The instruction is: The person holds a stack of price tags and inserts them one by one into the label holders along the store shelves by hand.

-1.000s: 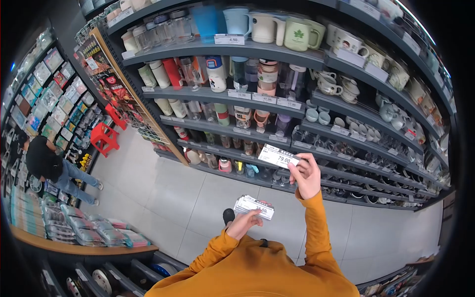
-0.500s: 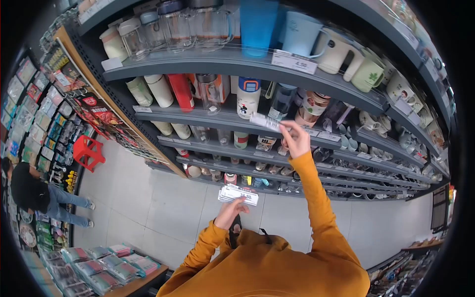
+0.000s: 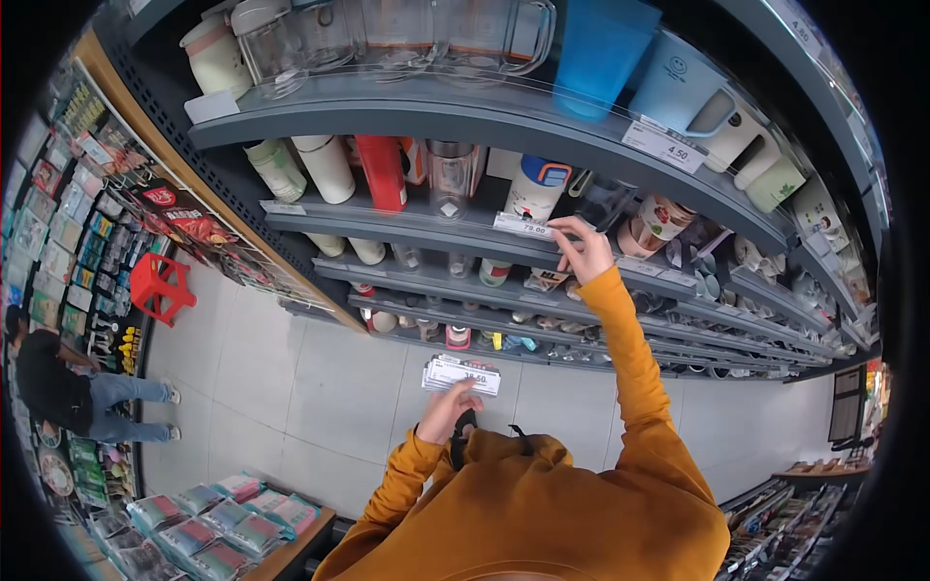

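My right hand [image 3: 585, 250] pinches the right end of a white price tag [image 3: 524, 226], which lies against the front edge of the second shelf [image 3: 407, 229]. Right behind that tag stands a white flask with a blue and orange lid [image 3: 536, 187]. Lower down, over the floor, my left hand [image 3: 445, 412] is closed on a stack of price tags [image 3: 460, 375], fanned slightly, printed side up. A clear glass bottle [image 3: 451, 179] and a red box [image 3: 383, 172] stand left of the flask.
Above, a shelf holds glass jugs, a blue plastic cup [image 3: 603, 58] and a light blue mug [image 3: 678, 82]. A red stool [image 3: 163, 289] and a person in a black top [image 3: 53, 382] are at left. Packaged goods [image 3: 218, 528] lie on a low stand at lower left.
My right hand has brought its price tag onto the shelf edge below the flask. The shelves appear closer and shifted in view. My left hand still holds the stack.
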A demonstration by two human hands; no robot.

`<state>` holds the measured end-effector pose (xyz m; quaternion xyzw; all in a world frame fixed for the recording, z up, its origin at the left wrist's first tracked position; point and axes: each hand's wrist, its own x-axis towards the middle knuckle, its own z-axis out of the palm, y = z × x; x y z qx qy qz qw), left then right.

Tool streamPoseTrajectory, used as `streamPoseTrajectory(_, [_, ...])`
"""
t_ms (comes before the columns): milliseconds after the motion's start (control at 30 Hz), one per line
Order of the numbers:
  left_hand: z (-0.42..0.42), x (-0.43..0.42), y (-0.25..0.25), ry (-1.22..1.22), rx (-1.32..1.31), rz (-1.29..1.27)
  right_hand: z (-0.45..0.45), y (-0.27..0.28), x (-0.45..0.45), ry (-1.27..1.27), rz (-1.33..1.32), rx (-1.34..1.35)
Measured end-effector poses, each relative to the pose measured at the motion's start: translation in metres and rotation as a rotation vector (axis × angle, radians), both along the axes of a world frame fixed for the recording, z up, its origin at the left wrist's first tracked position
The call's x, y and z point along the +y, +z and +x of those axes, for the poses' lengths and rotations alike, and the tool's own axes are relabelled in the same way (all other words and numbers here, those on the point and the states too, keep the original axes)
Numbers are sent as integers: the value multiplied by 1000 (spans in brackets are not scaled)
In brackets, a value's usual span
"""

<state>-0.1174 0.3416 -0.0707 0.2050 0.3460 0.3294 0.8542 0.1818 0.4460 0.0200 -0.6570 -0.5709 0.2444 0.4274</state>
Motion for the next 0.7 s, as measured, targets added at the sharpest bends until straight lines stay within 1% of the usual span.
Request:
streamPoseTrajectory(67, [-3, 7, -14, -11, -8, -20, -1, 9, 0, 4, -8, -11])
streamPoseTrajectory(233, [-1, 16, -10, -27, -5, -36, 0, 15, -3, -13, 8, 47])
streamPoseTrajectory(333, [0, 16, -5, -29, -4, -32, 5, 8, -2, 74, -61, -54])
streamPoseTrajectory(367, [0, 16, -4, -27, -4, -31, 6, 8, -3, 56, -130, -116])
streamPoseTrajectory(467, [-1, 15, -3, -30, -5, -43, 9, -1, -3, 134, -16, -224])
streamPoseTrajectory(567, [1, 13, 7, -44, 12, -11, 2, -1, -11, 99, 106, -380])
streamPoseTrajectory(667, [1, 11, -3, -81, -8, -8, -20, 21, -37, -11, 187, -251])
streamPoseTrajectory(700, [3, 11, 2, -86, -21, 13, -25, 16, -48, -22, 137, -136])
